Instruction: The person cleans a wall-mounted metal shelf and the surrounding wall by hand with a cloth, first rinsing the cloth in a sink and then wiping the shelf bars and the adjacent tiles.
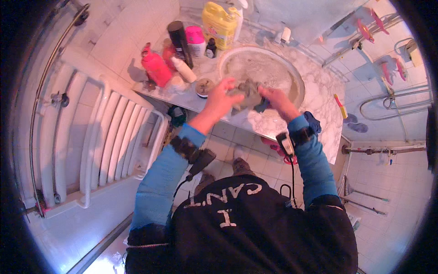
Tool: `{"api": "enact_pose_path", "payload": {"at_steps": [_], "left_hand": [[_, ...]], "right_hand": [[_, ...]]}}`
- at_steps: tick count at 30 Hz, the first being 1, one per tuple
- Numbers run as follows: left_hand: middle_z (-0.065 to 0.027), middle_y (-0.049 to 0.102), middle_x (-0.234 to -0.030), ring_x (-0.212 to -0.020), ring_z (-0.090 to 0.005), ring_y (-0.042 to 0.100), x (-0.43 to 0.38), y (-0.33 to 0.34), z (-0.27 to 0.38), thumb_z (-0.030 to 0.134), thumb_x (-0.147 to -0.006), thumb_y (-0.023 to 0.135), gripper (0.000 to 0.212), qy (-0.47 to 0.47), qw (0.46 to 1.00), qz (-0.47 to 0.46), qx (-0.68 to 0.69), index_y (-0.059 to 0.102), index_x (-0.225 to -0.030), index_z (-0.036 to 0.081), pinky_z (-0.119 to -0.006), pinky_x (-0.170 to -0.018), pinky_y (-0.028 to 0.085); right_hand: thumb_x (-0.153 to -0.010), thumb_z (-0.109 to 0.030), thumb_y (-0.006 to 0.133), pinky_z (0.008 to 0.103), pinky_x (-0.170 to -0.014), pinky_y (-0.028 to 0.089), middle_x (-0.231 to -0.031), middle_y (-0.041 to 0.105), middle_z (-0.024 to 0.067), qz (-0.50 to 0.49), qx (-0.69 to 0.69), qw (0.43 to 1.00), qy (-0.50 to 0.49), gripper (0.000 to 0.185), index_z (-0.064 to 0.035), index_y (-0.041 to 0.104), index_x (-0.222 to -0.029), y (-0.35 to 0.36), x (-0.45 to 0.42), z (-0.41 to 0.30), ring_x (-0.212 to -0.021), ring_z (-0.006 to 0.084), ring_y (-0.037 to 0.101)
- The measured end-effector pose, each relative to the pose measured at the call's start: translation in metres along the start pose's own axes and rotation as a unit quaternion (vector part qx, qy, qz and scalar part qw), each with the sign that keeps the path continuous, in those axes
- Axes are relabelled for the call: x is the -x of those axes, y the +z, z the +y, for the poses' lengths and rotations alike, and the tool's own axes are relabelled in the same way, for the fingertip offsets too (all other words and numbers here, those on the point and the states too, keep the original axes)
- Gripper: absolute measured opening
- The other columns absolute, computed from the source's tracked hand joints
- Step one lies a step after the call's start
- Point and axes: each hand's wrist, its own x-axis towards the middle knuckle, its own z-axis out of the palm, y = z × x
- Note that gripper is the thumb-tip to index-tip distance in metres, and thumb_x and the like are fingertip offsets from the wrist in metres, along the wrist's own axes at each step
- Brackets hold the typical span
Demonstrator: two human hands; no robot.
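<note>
A wet grey-green cloth (249,90) is bunched between my two hands over the near rim of a round basin (301,82) of cloudy, foamy water. My left hand (224,97) is at the cloth's left side with its fingers curved; whether they grip it is unclear. At the right side my right hand (275,99) pinches the cloth, and a darker blue-green part hangs below its fingers. A dark blue crumpled cloth (313,122) lies by my right wrist, on the marble-patterned counter (321,102).
Left of the basin stand a red pump bottle (155,68), a black bottle (179,41), a pink-capped bottle (196,42) and a yellow jug (219,25). A small round container (204,87) sits near the counter's edge. A brush (340,106) lies right; a white radiator (113,137) is left.
</note>
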Motion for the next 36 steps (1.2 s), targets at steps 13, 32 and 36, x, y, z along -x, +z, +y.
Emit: {"api": "enact_pose_path", "payload": {"at_steps": [13, 32, 36], "left_hand": [[-0.0115, 0.038, -0.13, -0.109, -0.0278, 0.042, -0.108, 0.076, -0.095, 0.018, -0.079, 0.065, 0.074, -0.272, 0.899, 0.032, 0.342, 0.023, -0.14, 0.013, -0.048, -0.09, 0.04], [-0.0121, 0.055, -0.112, -0.099, -0.0261, 0.054, -0.19, 0.075, -0.174, 0.013, -0.09, 0.054, 0.025, -0.26, 0.924, 0.024, 0.279, 0.052, -0.114, 0.006, -0.042, -0.082, 0.049], [-0.0108, 0.053, -0.109, -0.097, -0.0229, 0.053, -0.196, 0.077, -0.179, 0.011, -0.085, 0.057, 0.022, -0.259, 0.96, 0.034, 0.1, 0.057, -0.107, 0.008, -0.038, -0.08, 0.047]], "right_hand": [[-0.07, -0.03, 0.07, 0.0363, -0.096, 0.041, -0.114, 0.058, 0.0203, 0.079, 0.558, 0.805, -0.187, 0.067, -0.0174, 0.046, -0.131, -0.05, -0.155, 0.134, -0.113, 0.0325, 0.053], [-0.074, -0.028, 0.072, 0.0407, -0.102, 0.034, -0.132, 0.043, 0.021, 0.136, 0.349, 0.897, -0.235, 0.066, -0.0126, 0.044, -0.131, -0.13, -0.028, 0.058, -0.123, 0.034, 0.04], [-0.069, -0.021, 0.073, 0.0491, -0.098, 0.037, -0.131, 0.042, 0.0245, 0.235, 0.434, 0.869, -0.038, 0.064, -0.0165, 0.047, -0.128, -0.166, 0.056, 0.122, -0.119, 0.0417, 0.041]]}}
